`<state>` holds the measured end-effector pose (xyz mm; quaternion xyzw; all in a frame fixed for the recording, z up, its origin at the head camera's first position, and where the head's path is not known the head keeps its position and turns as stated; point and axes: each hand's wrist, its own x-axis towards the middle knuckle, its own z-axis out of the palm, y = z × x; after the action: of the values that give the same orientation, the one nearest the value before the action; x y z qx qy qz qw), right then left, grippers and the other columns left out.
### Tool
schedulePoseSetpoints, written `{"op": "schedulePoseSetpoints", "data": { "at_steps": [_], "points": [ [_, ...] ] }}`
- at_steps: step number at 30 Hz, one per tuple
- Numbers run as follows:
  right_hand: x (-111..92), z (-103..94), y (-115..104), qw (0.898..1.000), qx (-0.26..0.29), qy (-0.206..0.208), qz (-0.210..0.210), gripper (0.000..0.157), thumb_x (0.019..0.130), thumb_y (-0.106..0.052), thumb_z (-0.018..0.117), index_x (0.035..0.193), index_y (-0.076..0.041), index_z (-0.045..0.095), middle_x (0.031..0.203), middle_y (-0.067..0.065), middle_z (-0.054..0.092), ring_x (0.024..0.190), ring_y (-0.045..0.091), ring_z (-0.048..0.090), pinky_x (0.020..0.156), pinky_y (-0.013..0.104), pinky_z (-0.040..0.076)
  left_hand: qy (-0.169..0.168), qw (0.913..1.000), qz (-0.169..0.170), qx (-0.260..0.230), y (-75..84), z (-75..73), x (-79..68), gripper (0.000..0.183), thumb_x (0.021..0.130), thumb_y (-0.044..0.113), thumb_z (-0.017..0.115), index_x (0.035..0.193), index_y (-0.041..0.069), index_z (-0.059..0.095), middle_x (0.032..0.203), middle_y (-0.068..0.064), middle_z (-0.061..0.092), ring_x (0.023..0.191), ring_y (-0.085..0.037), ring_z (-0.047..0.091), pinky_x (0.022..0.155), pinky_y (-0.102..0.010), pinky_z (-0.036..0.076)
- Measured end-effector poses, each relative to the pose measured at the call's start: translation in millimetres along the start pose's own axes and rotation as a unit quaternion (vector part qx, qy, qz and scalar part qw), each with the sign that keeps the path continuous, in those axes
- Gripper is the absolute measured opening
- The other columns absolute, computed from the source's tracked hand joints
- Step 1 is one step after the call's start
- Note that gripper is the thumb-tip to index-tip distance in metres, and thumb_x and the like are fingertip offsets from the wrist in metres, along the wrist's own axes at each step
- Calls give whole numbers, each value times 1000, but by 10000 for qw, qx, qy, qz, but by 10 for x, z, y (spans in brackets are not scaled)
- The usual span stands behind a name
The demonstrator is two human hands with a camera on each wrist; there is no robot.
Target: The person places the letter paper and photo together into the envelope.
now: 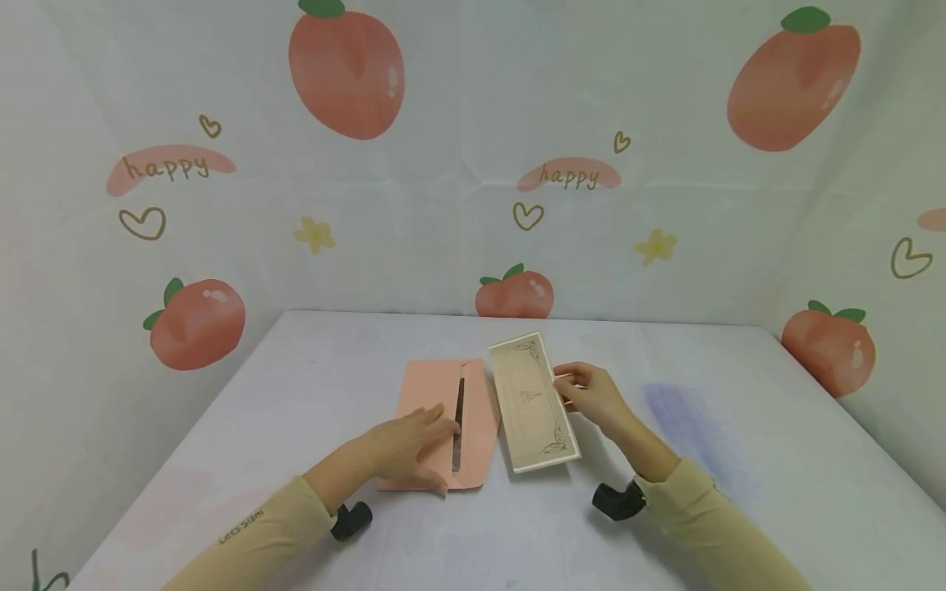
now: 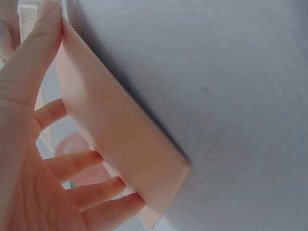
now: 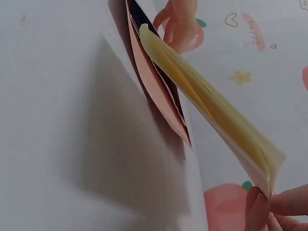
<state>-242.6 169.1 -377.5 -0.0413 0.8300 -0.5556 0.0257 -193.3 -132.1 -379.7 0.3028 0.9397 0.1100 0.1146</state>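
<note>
The beige left sleeve (image 1: 254,533), printed with small dark lettering, and the plain right sleeve (image 1: 720,521) reach in over the tabletop (image 1: 340,341), each with a black fitting (image 1: 353,521) by its cuff. The left hand (image 1: 414,443) lies over a pink envelope (image 1: 429,377), fingers spread and fingertips on it, thumb at the edge nearest the person. The envelope lies about midway between the tabletop's left and right edges, a dark slit (image 1: 459,410) gaping along it.

Just right of the envelope, the right hand (image 1: 594,398) pinches a cream card (image 1: 521,423) between thumb and fingers by its right-hand edge. The card is raised, its far end leaning toward the tabletop's far left corner; it bears corner scrollwork and a small central emblem. Whether it touches the envelope cannot be told. Beyond the tabletop's far edge stands a white backdrop (image 1: 414,189) printed with peaches, hearts and "happy".
</note>
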Motion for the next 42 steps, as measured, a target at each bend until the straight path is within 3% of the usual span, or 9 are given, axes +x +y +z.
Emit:
{"op": "schedulePoseSetpoints", "data": {
  "at_steps": [16,42],
  "points": [
    [17,156,-32,9997,-47,-232,-116,29,90,-4,53,116,10,53,95,24,66,70,12,65,65,29,57,10,9999,31,-100,-11,-1,7,76,68,61,70,129,24,43,151,-21,29,132,-50,35,96,-59,43],
    [61,343,-16,9994,1,-324,140,28,89,-2,54,114,10,55,87,15,66,69,10,63,62,27,56,-33,9999,-113,-40,17,-11,-2,77,67,61,71,129,25,43,150,-21,30,133,-49,34,99,-59,40]
  ]
}}
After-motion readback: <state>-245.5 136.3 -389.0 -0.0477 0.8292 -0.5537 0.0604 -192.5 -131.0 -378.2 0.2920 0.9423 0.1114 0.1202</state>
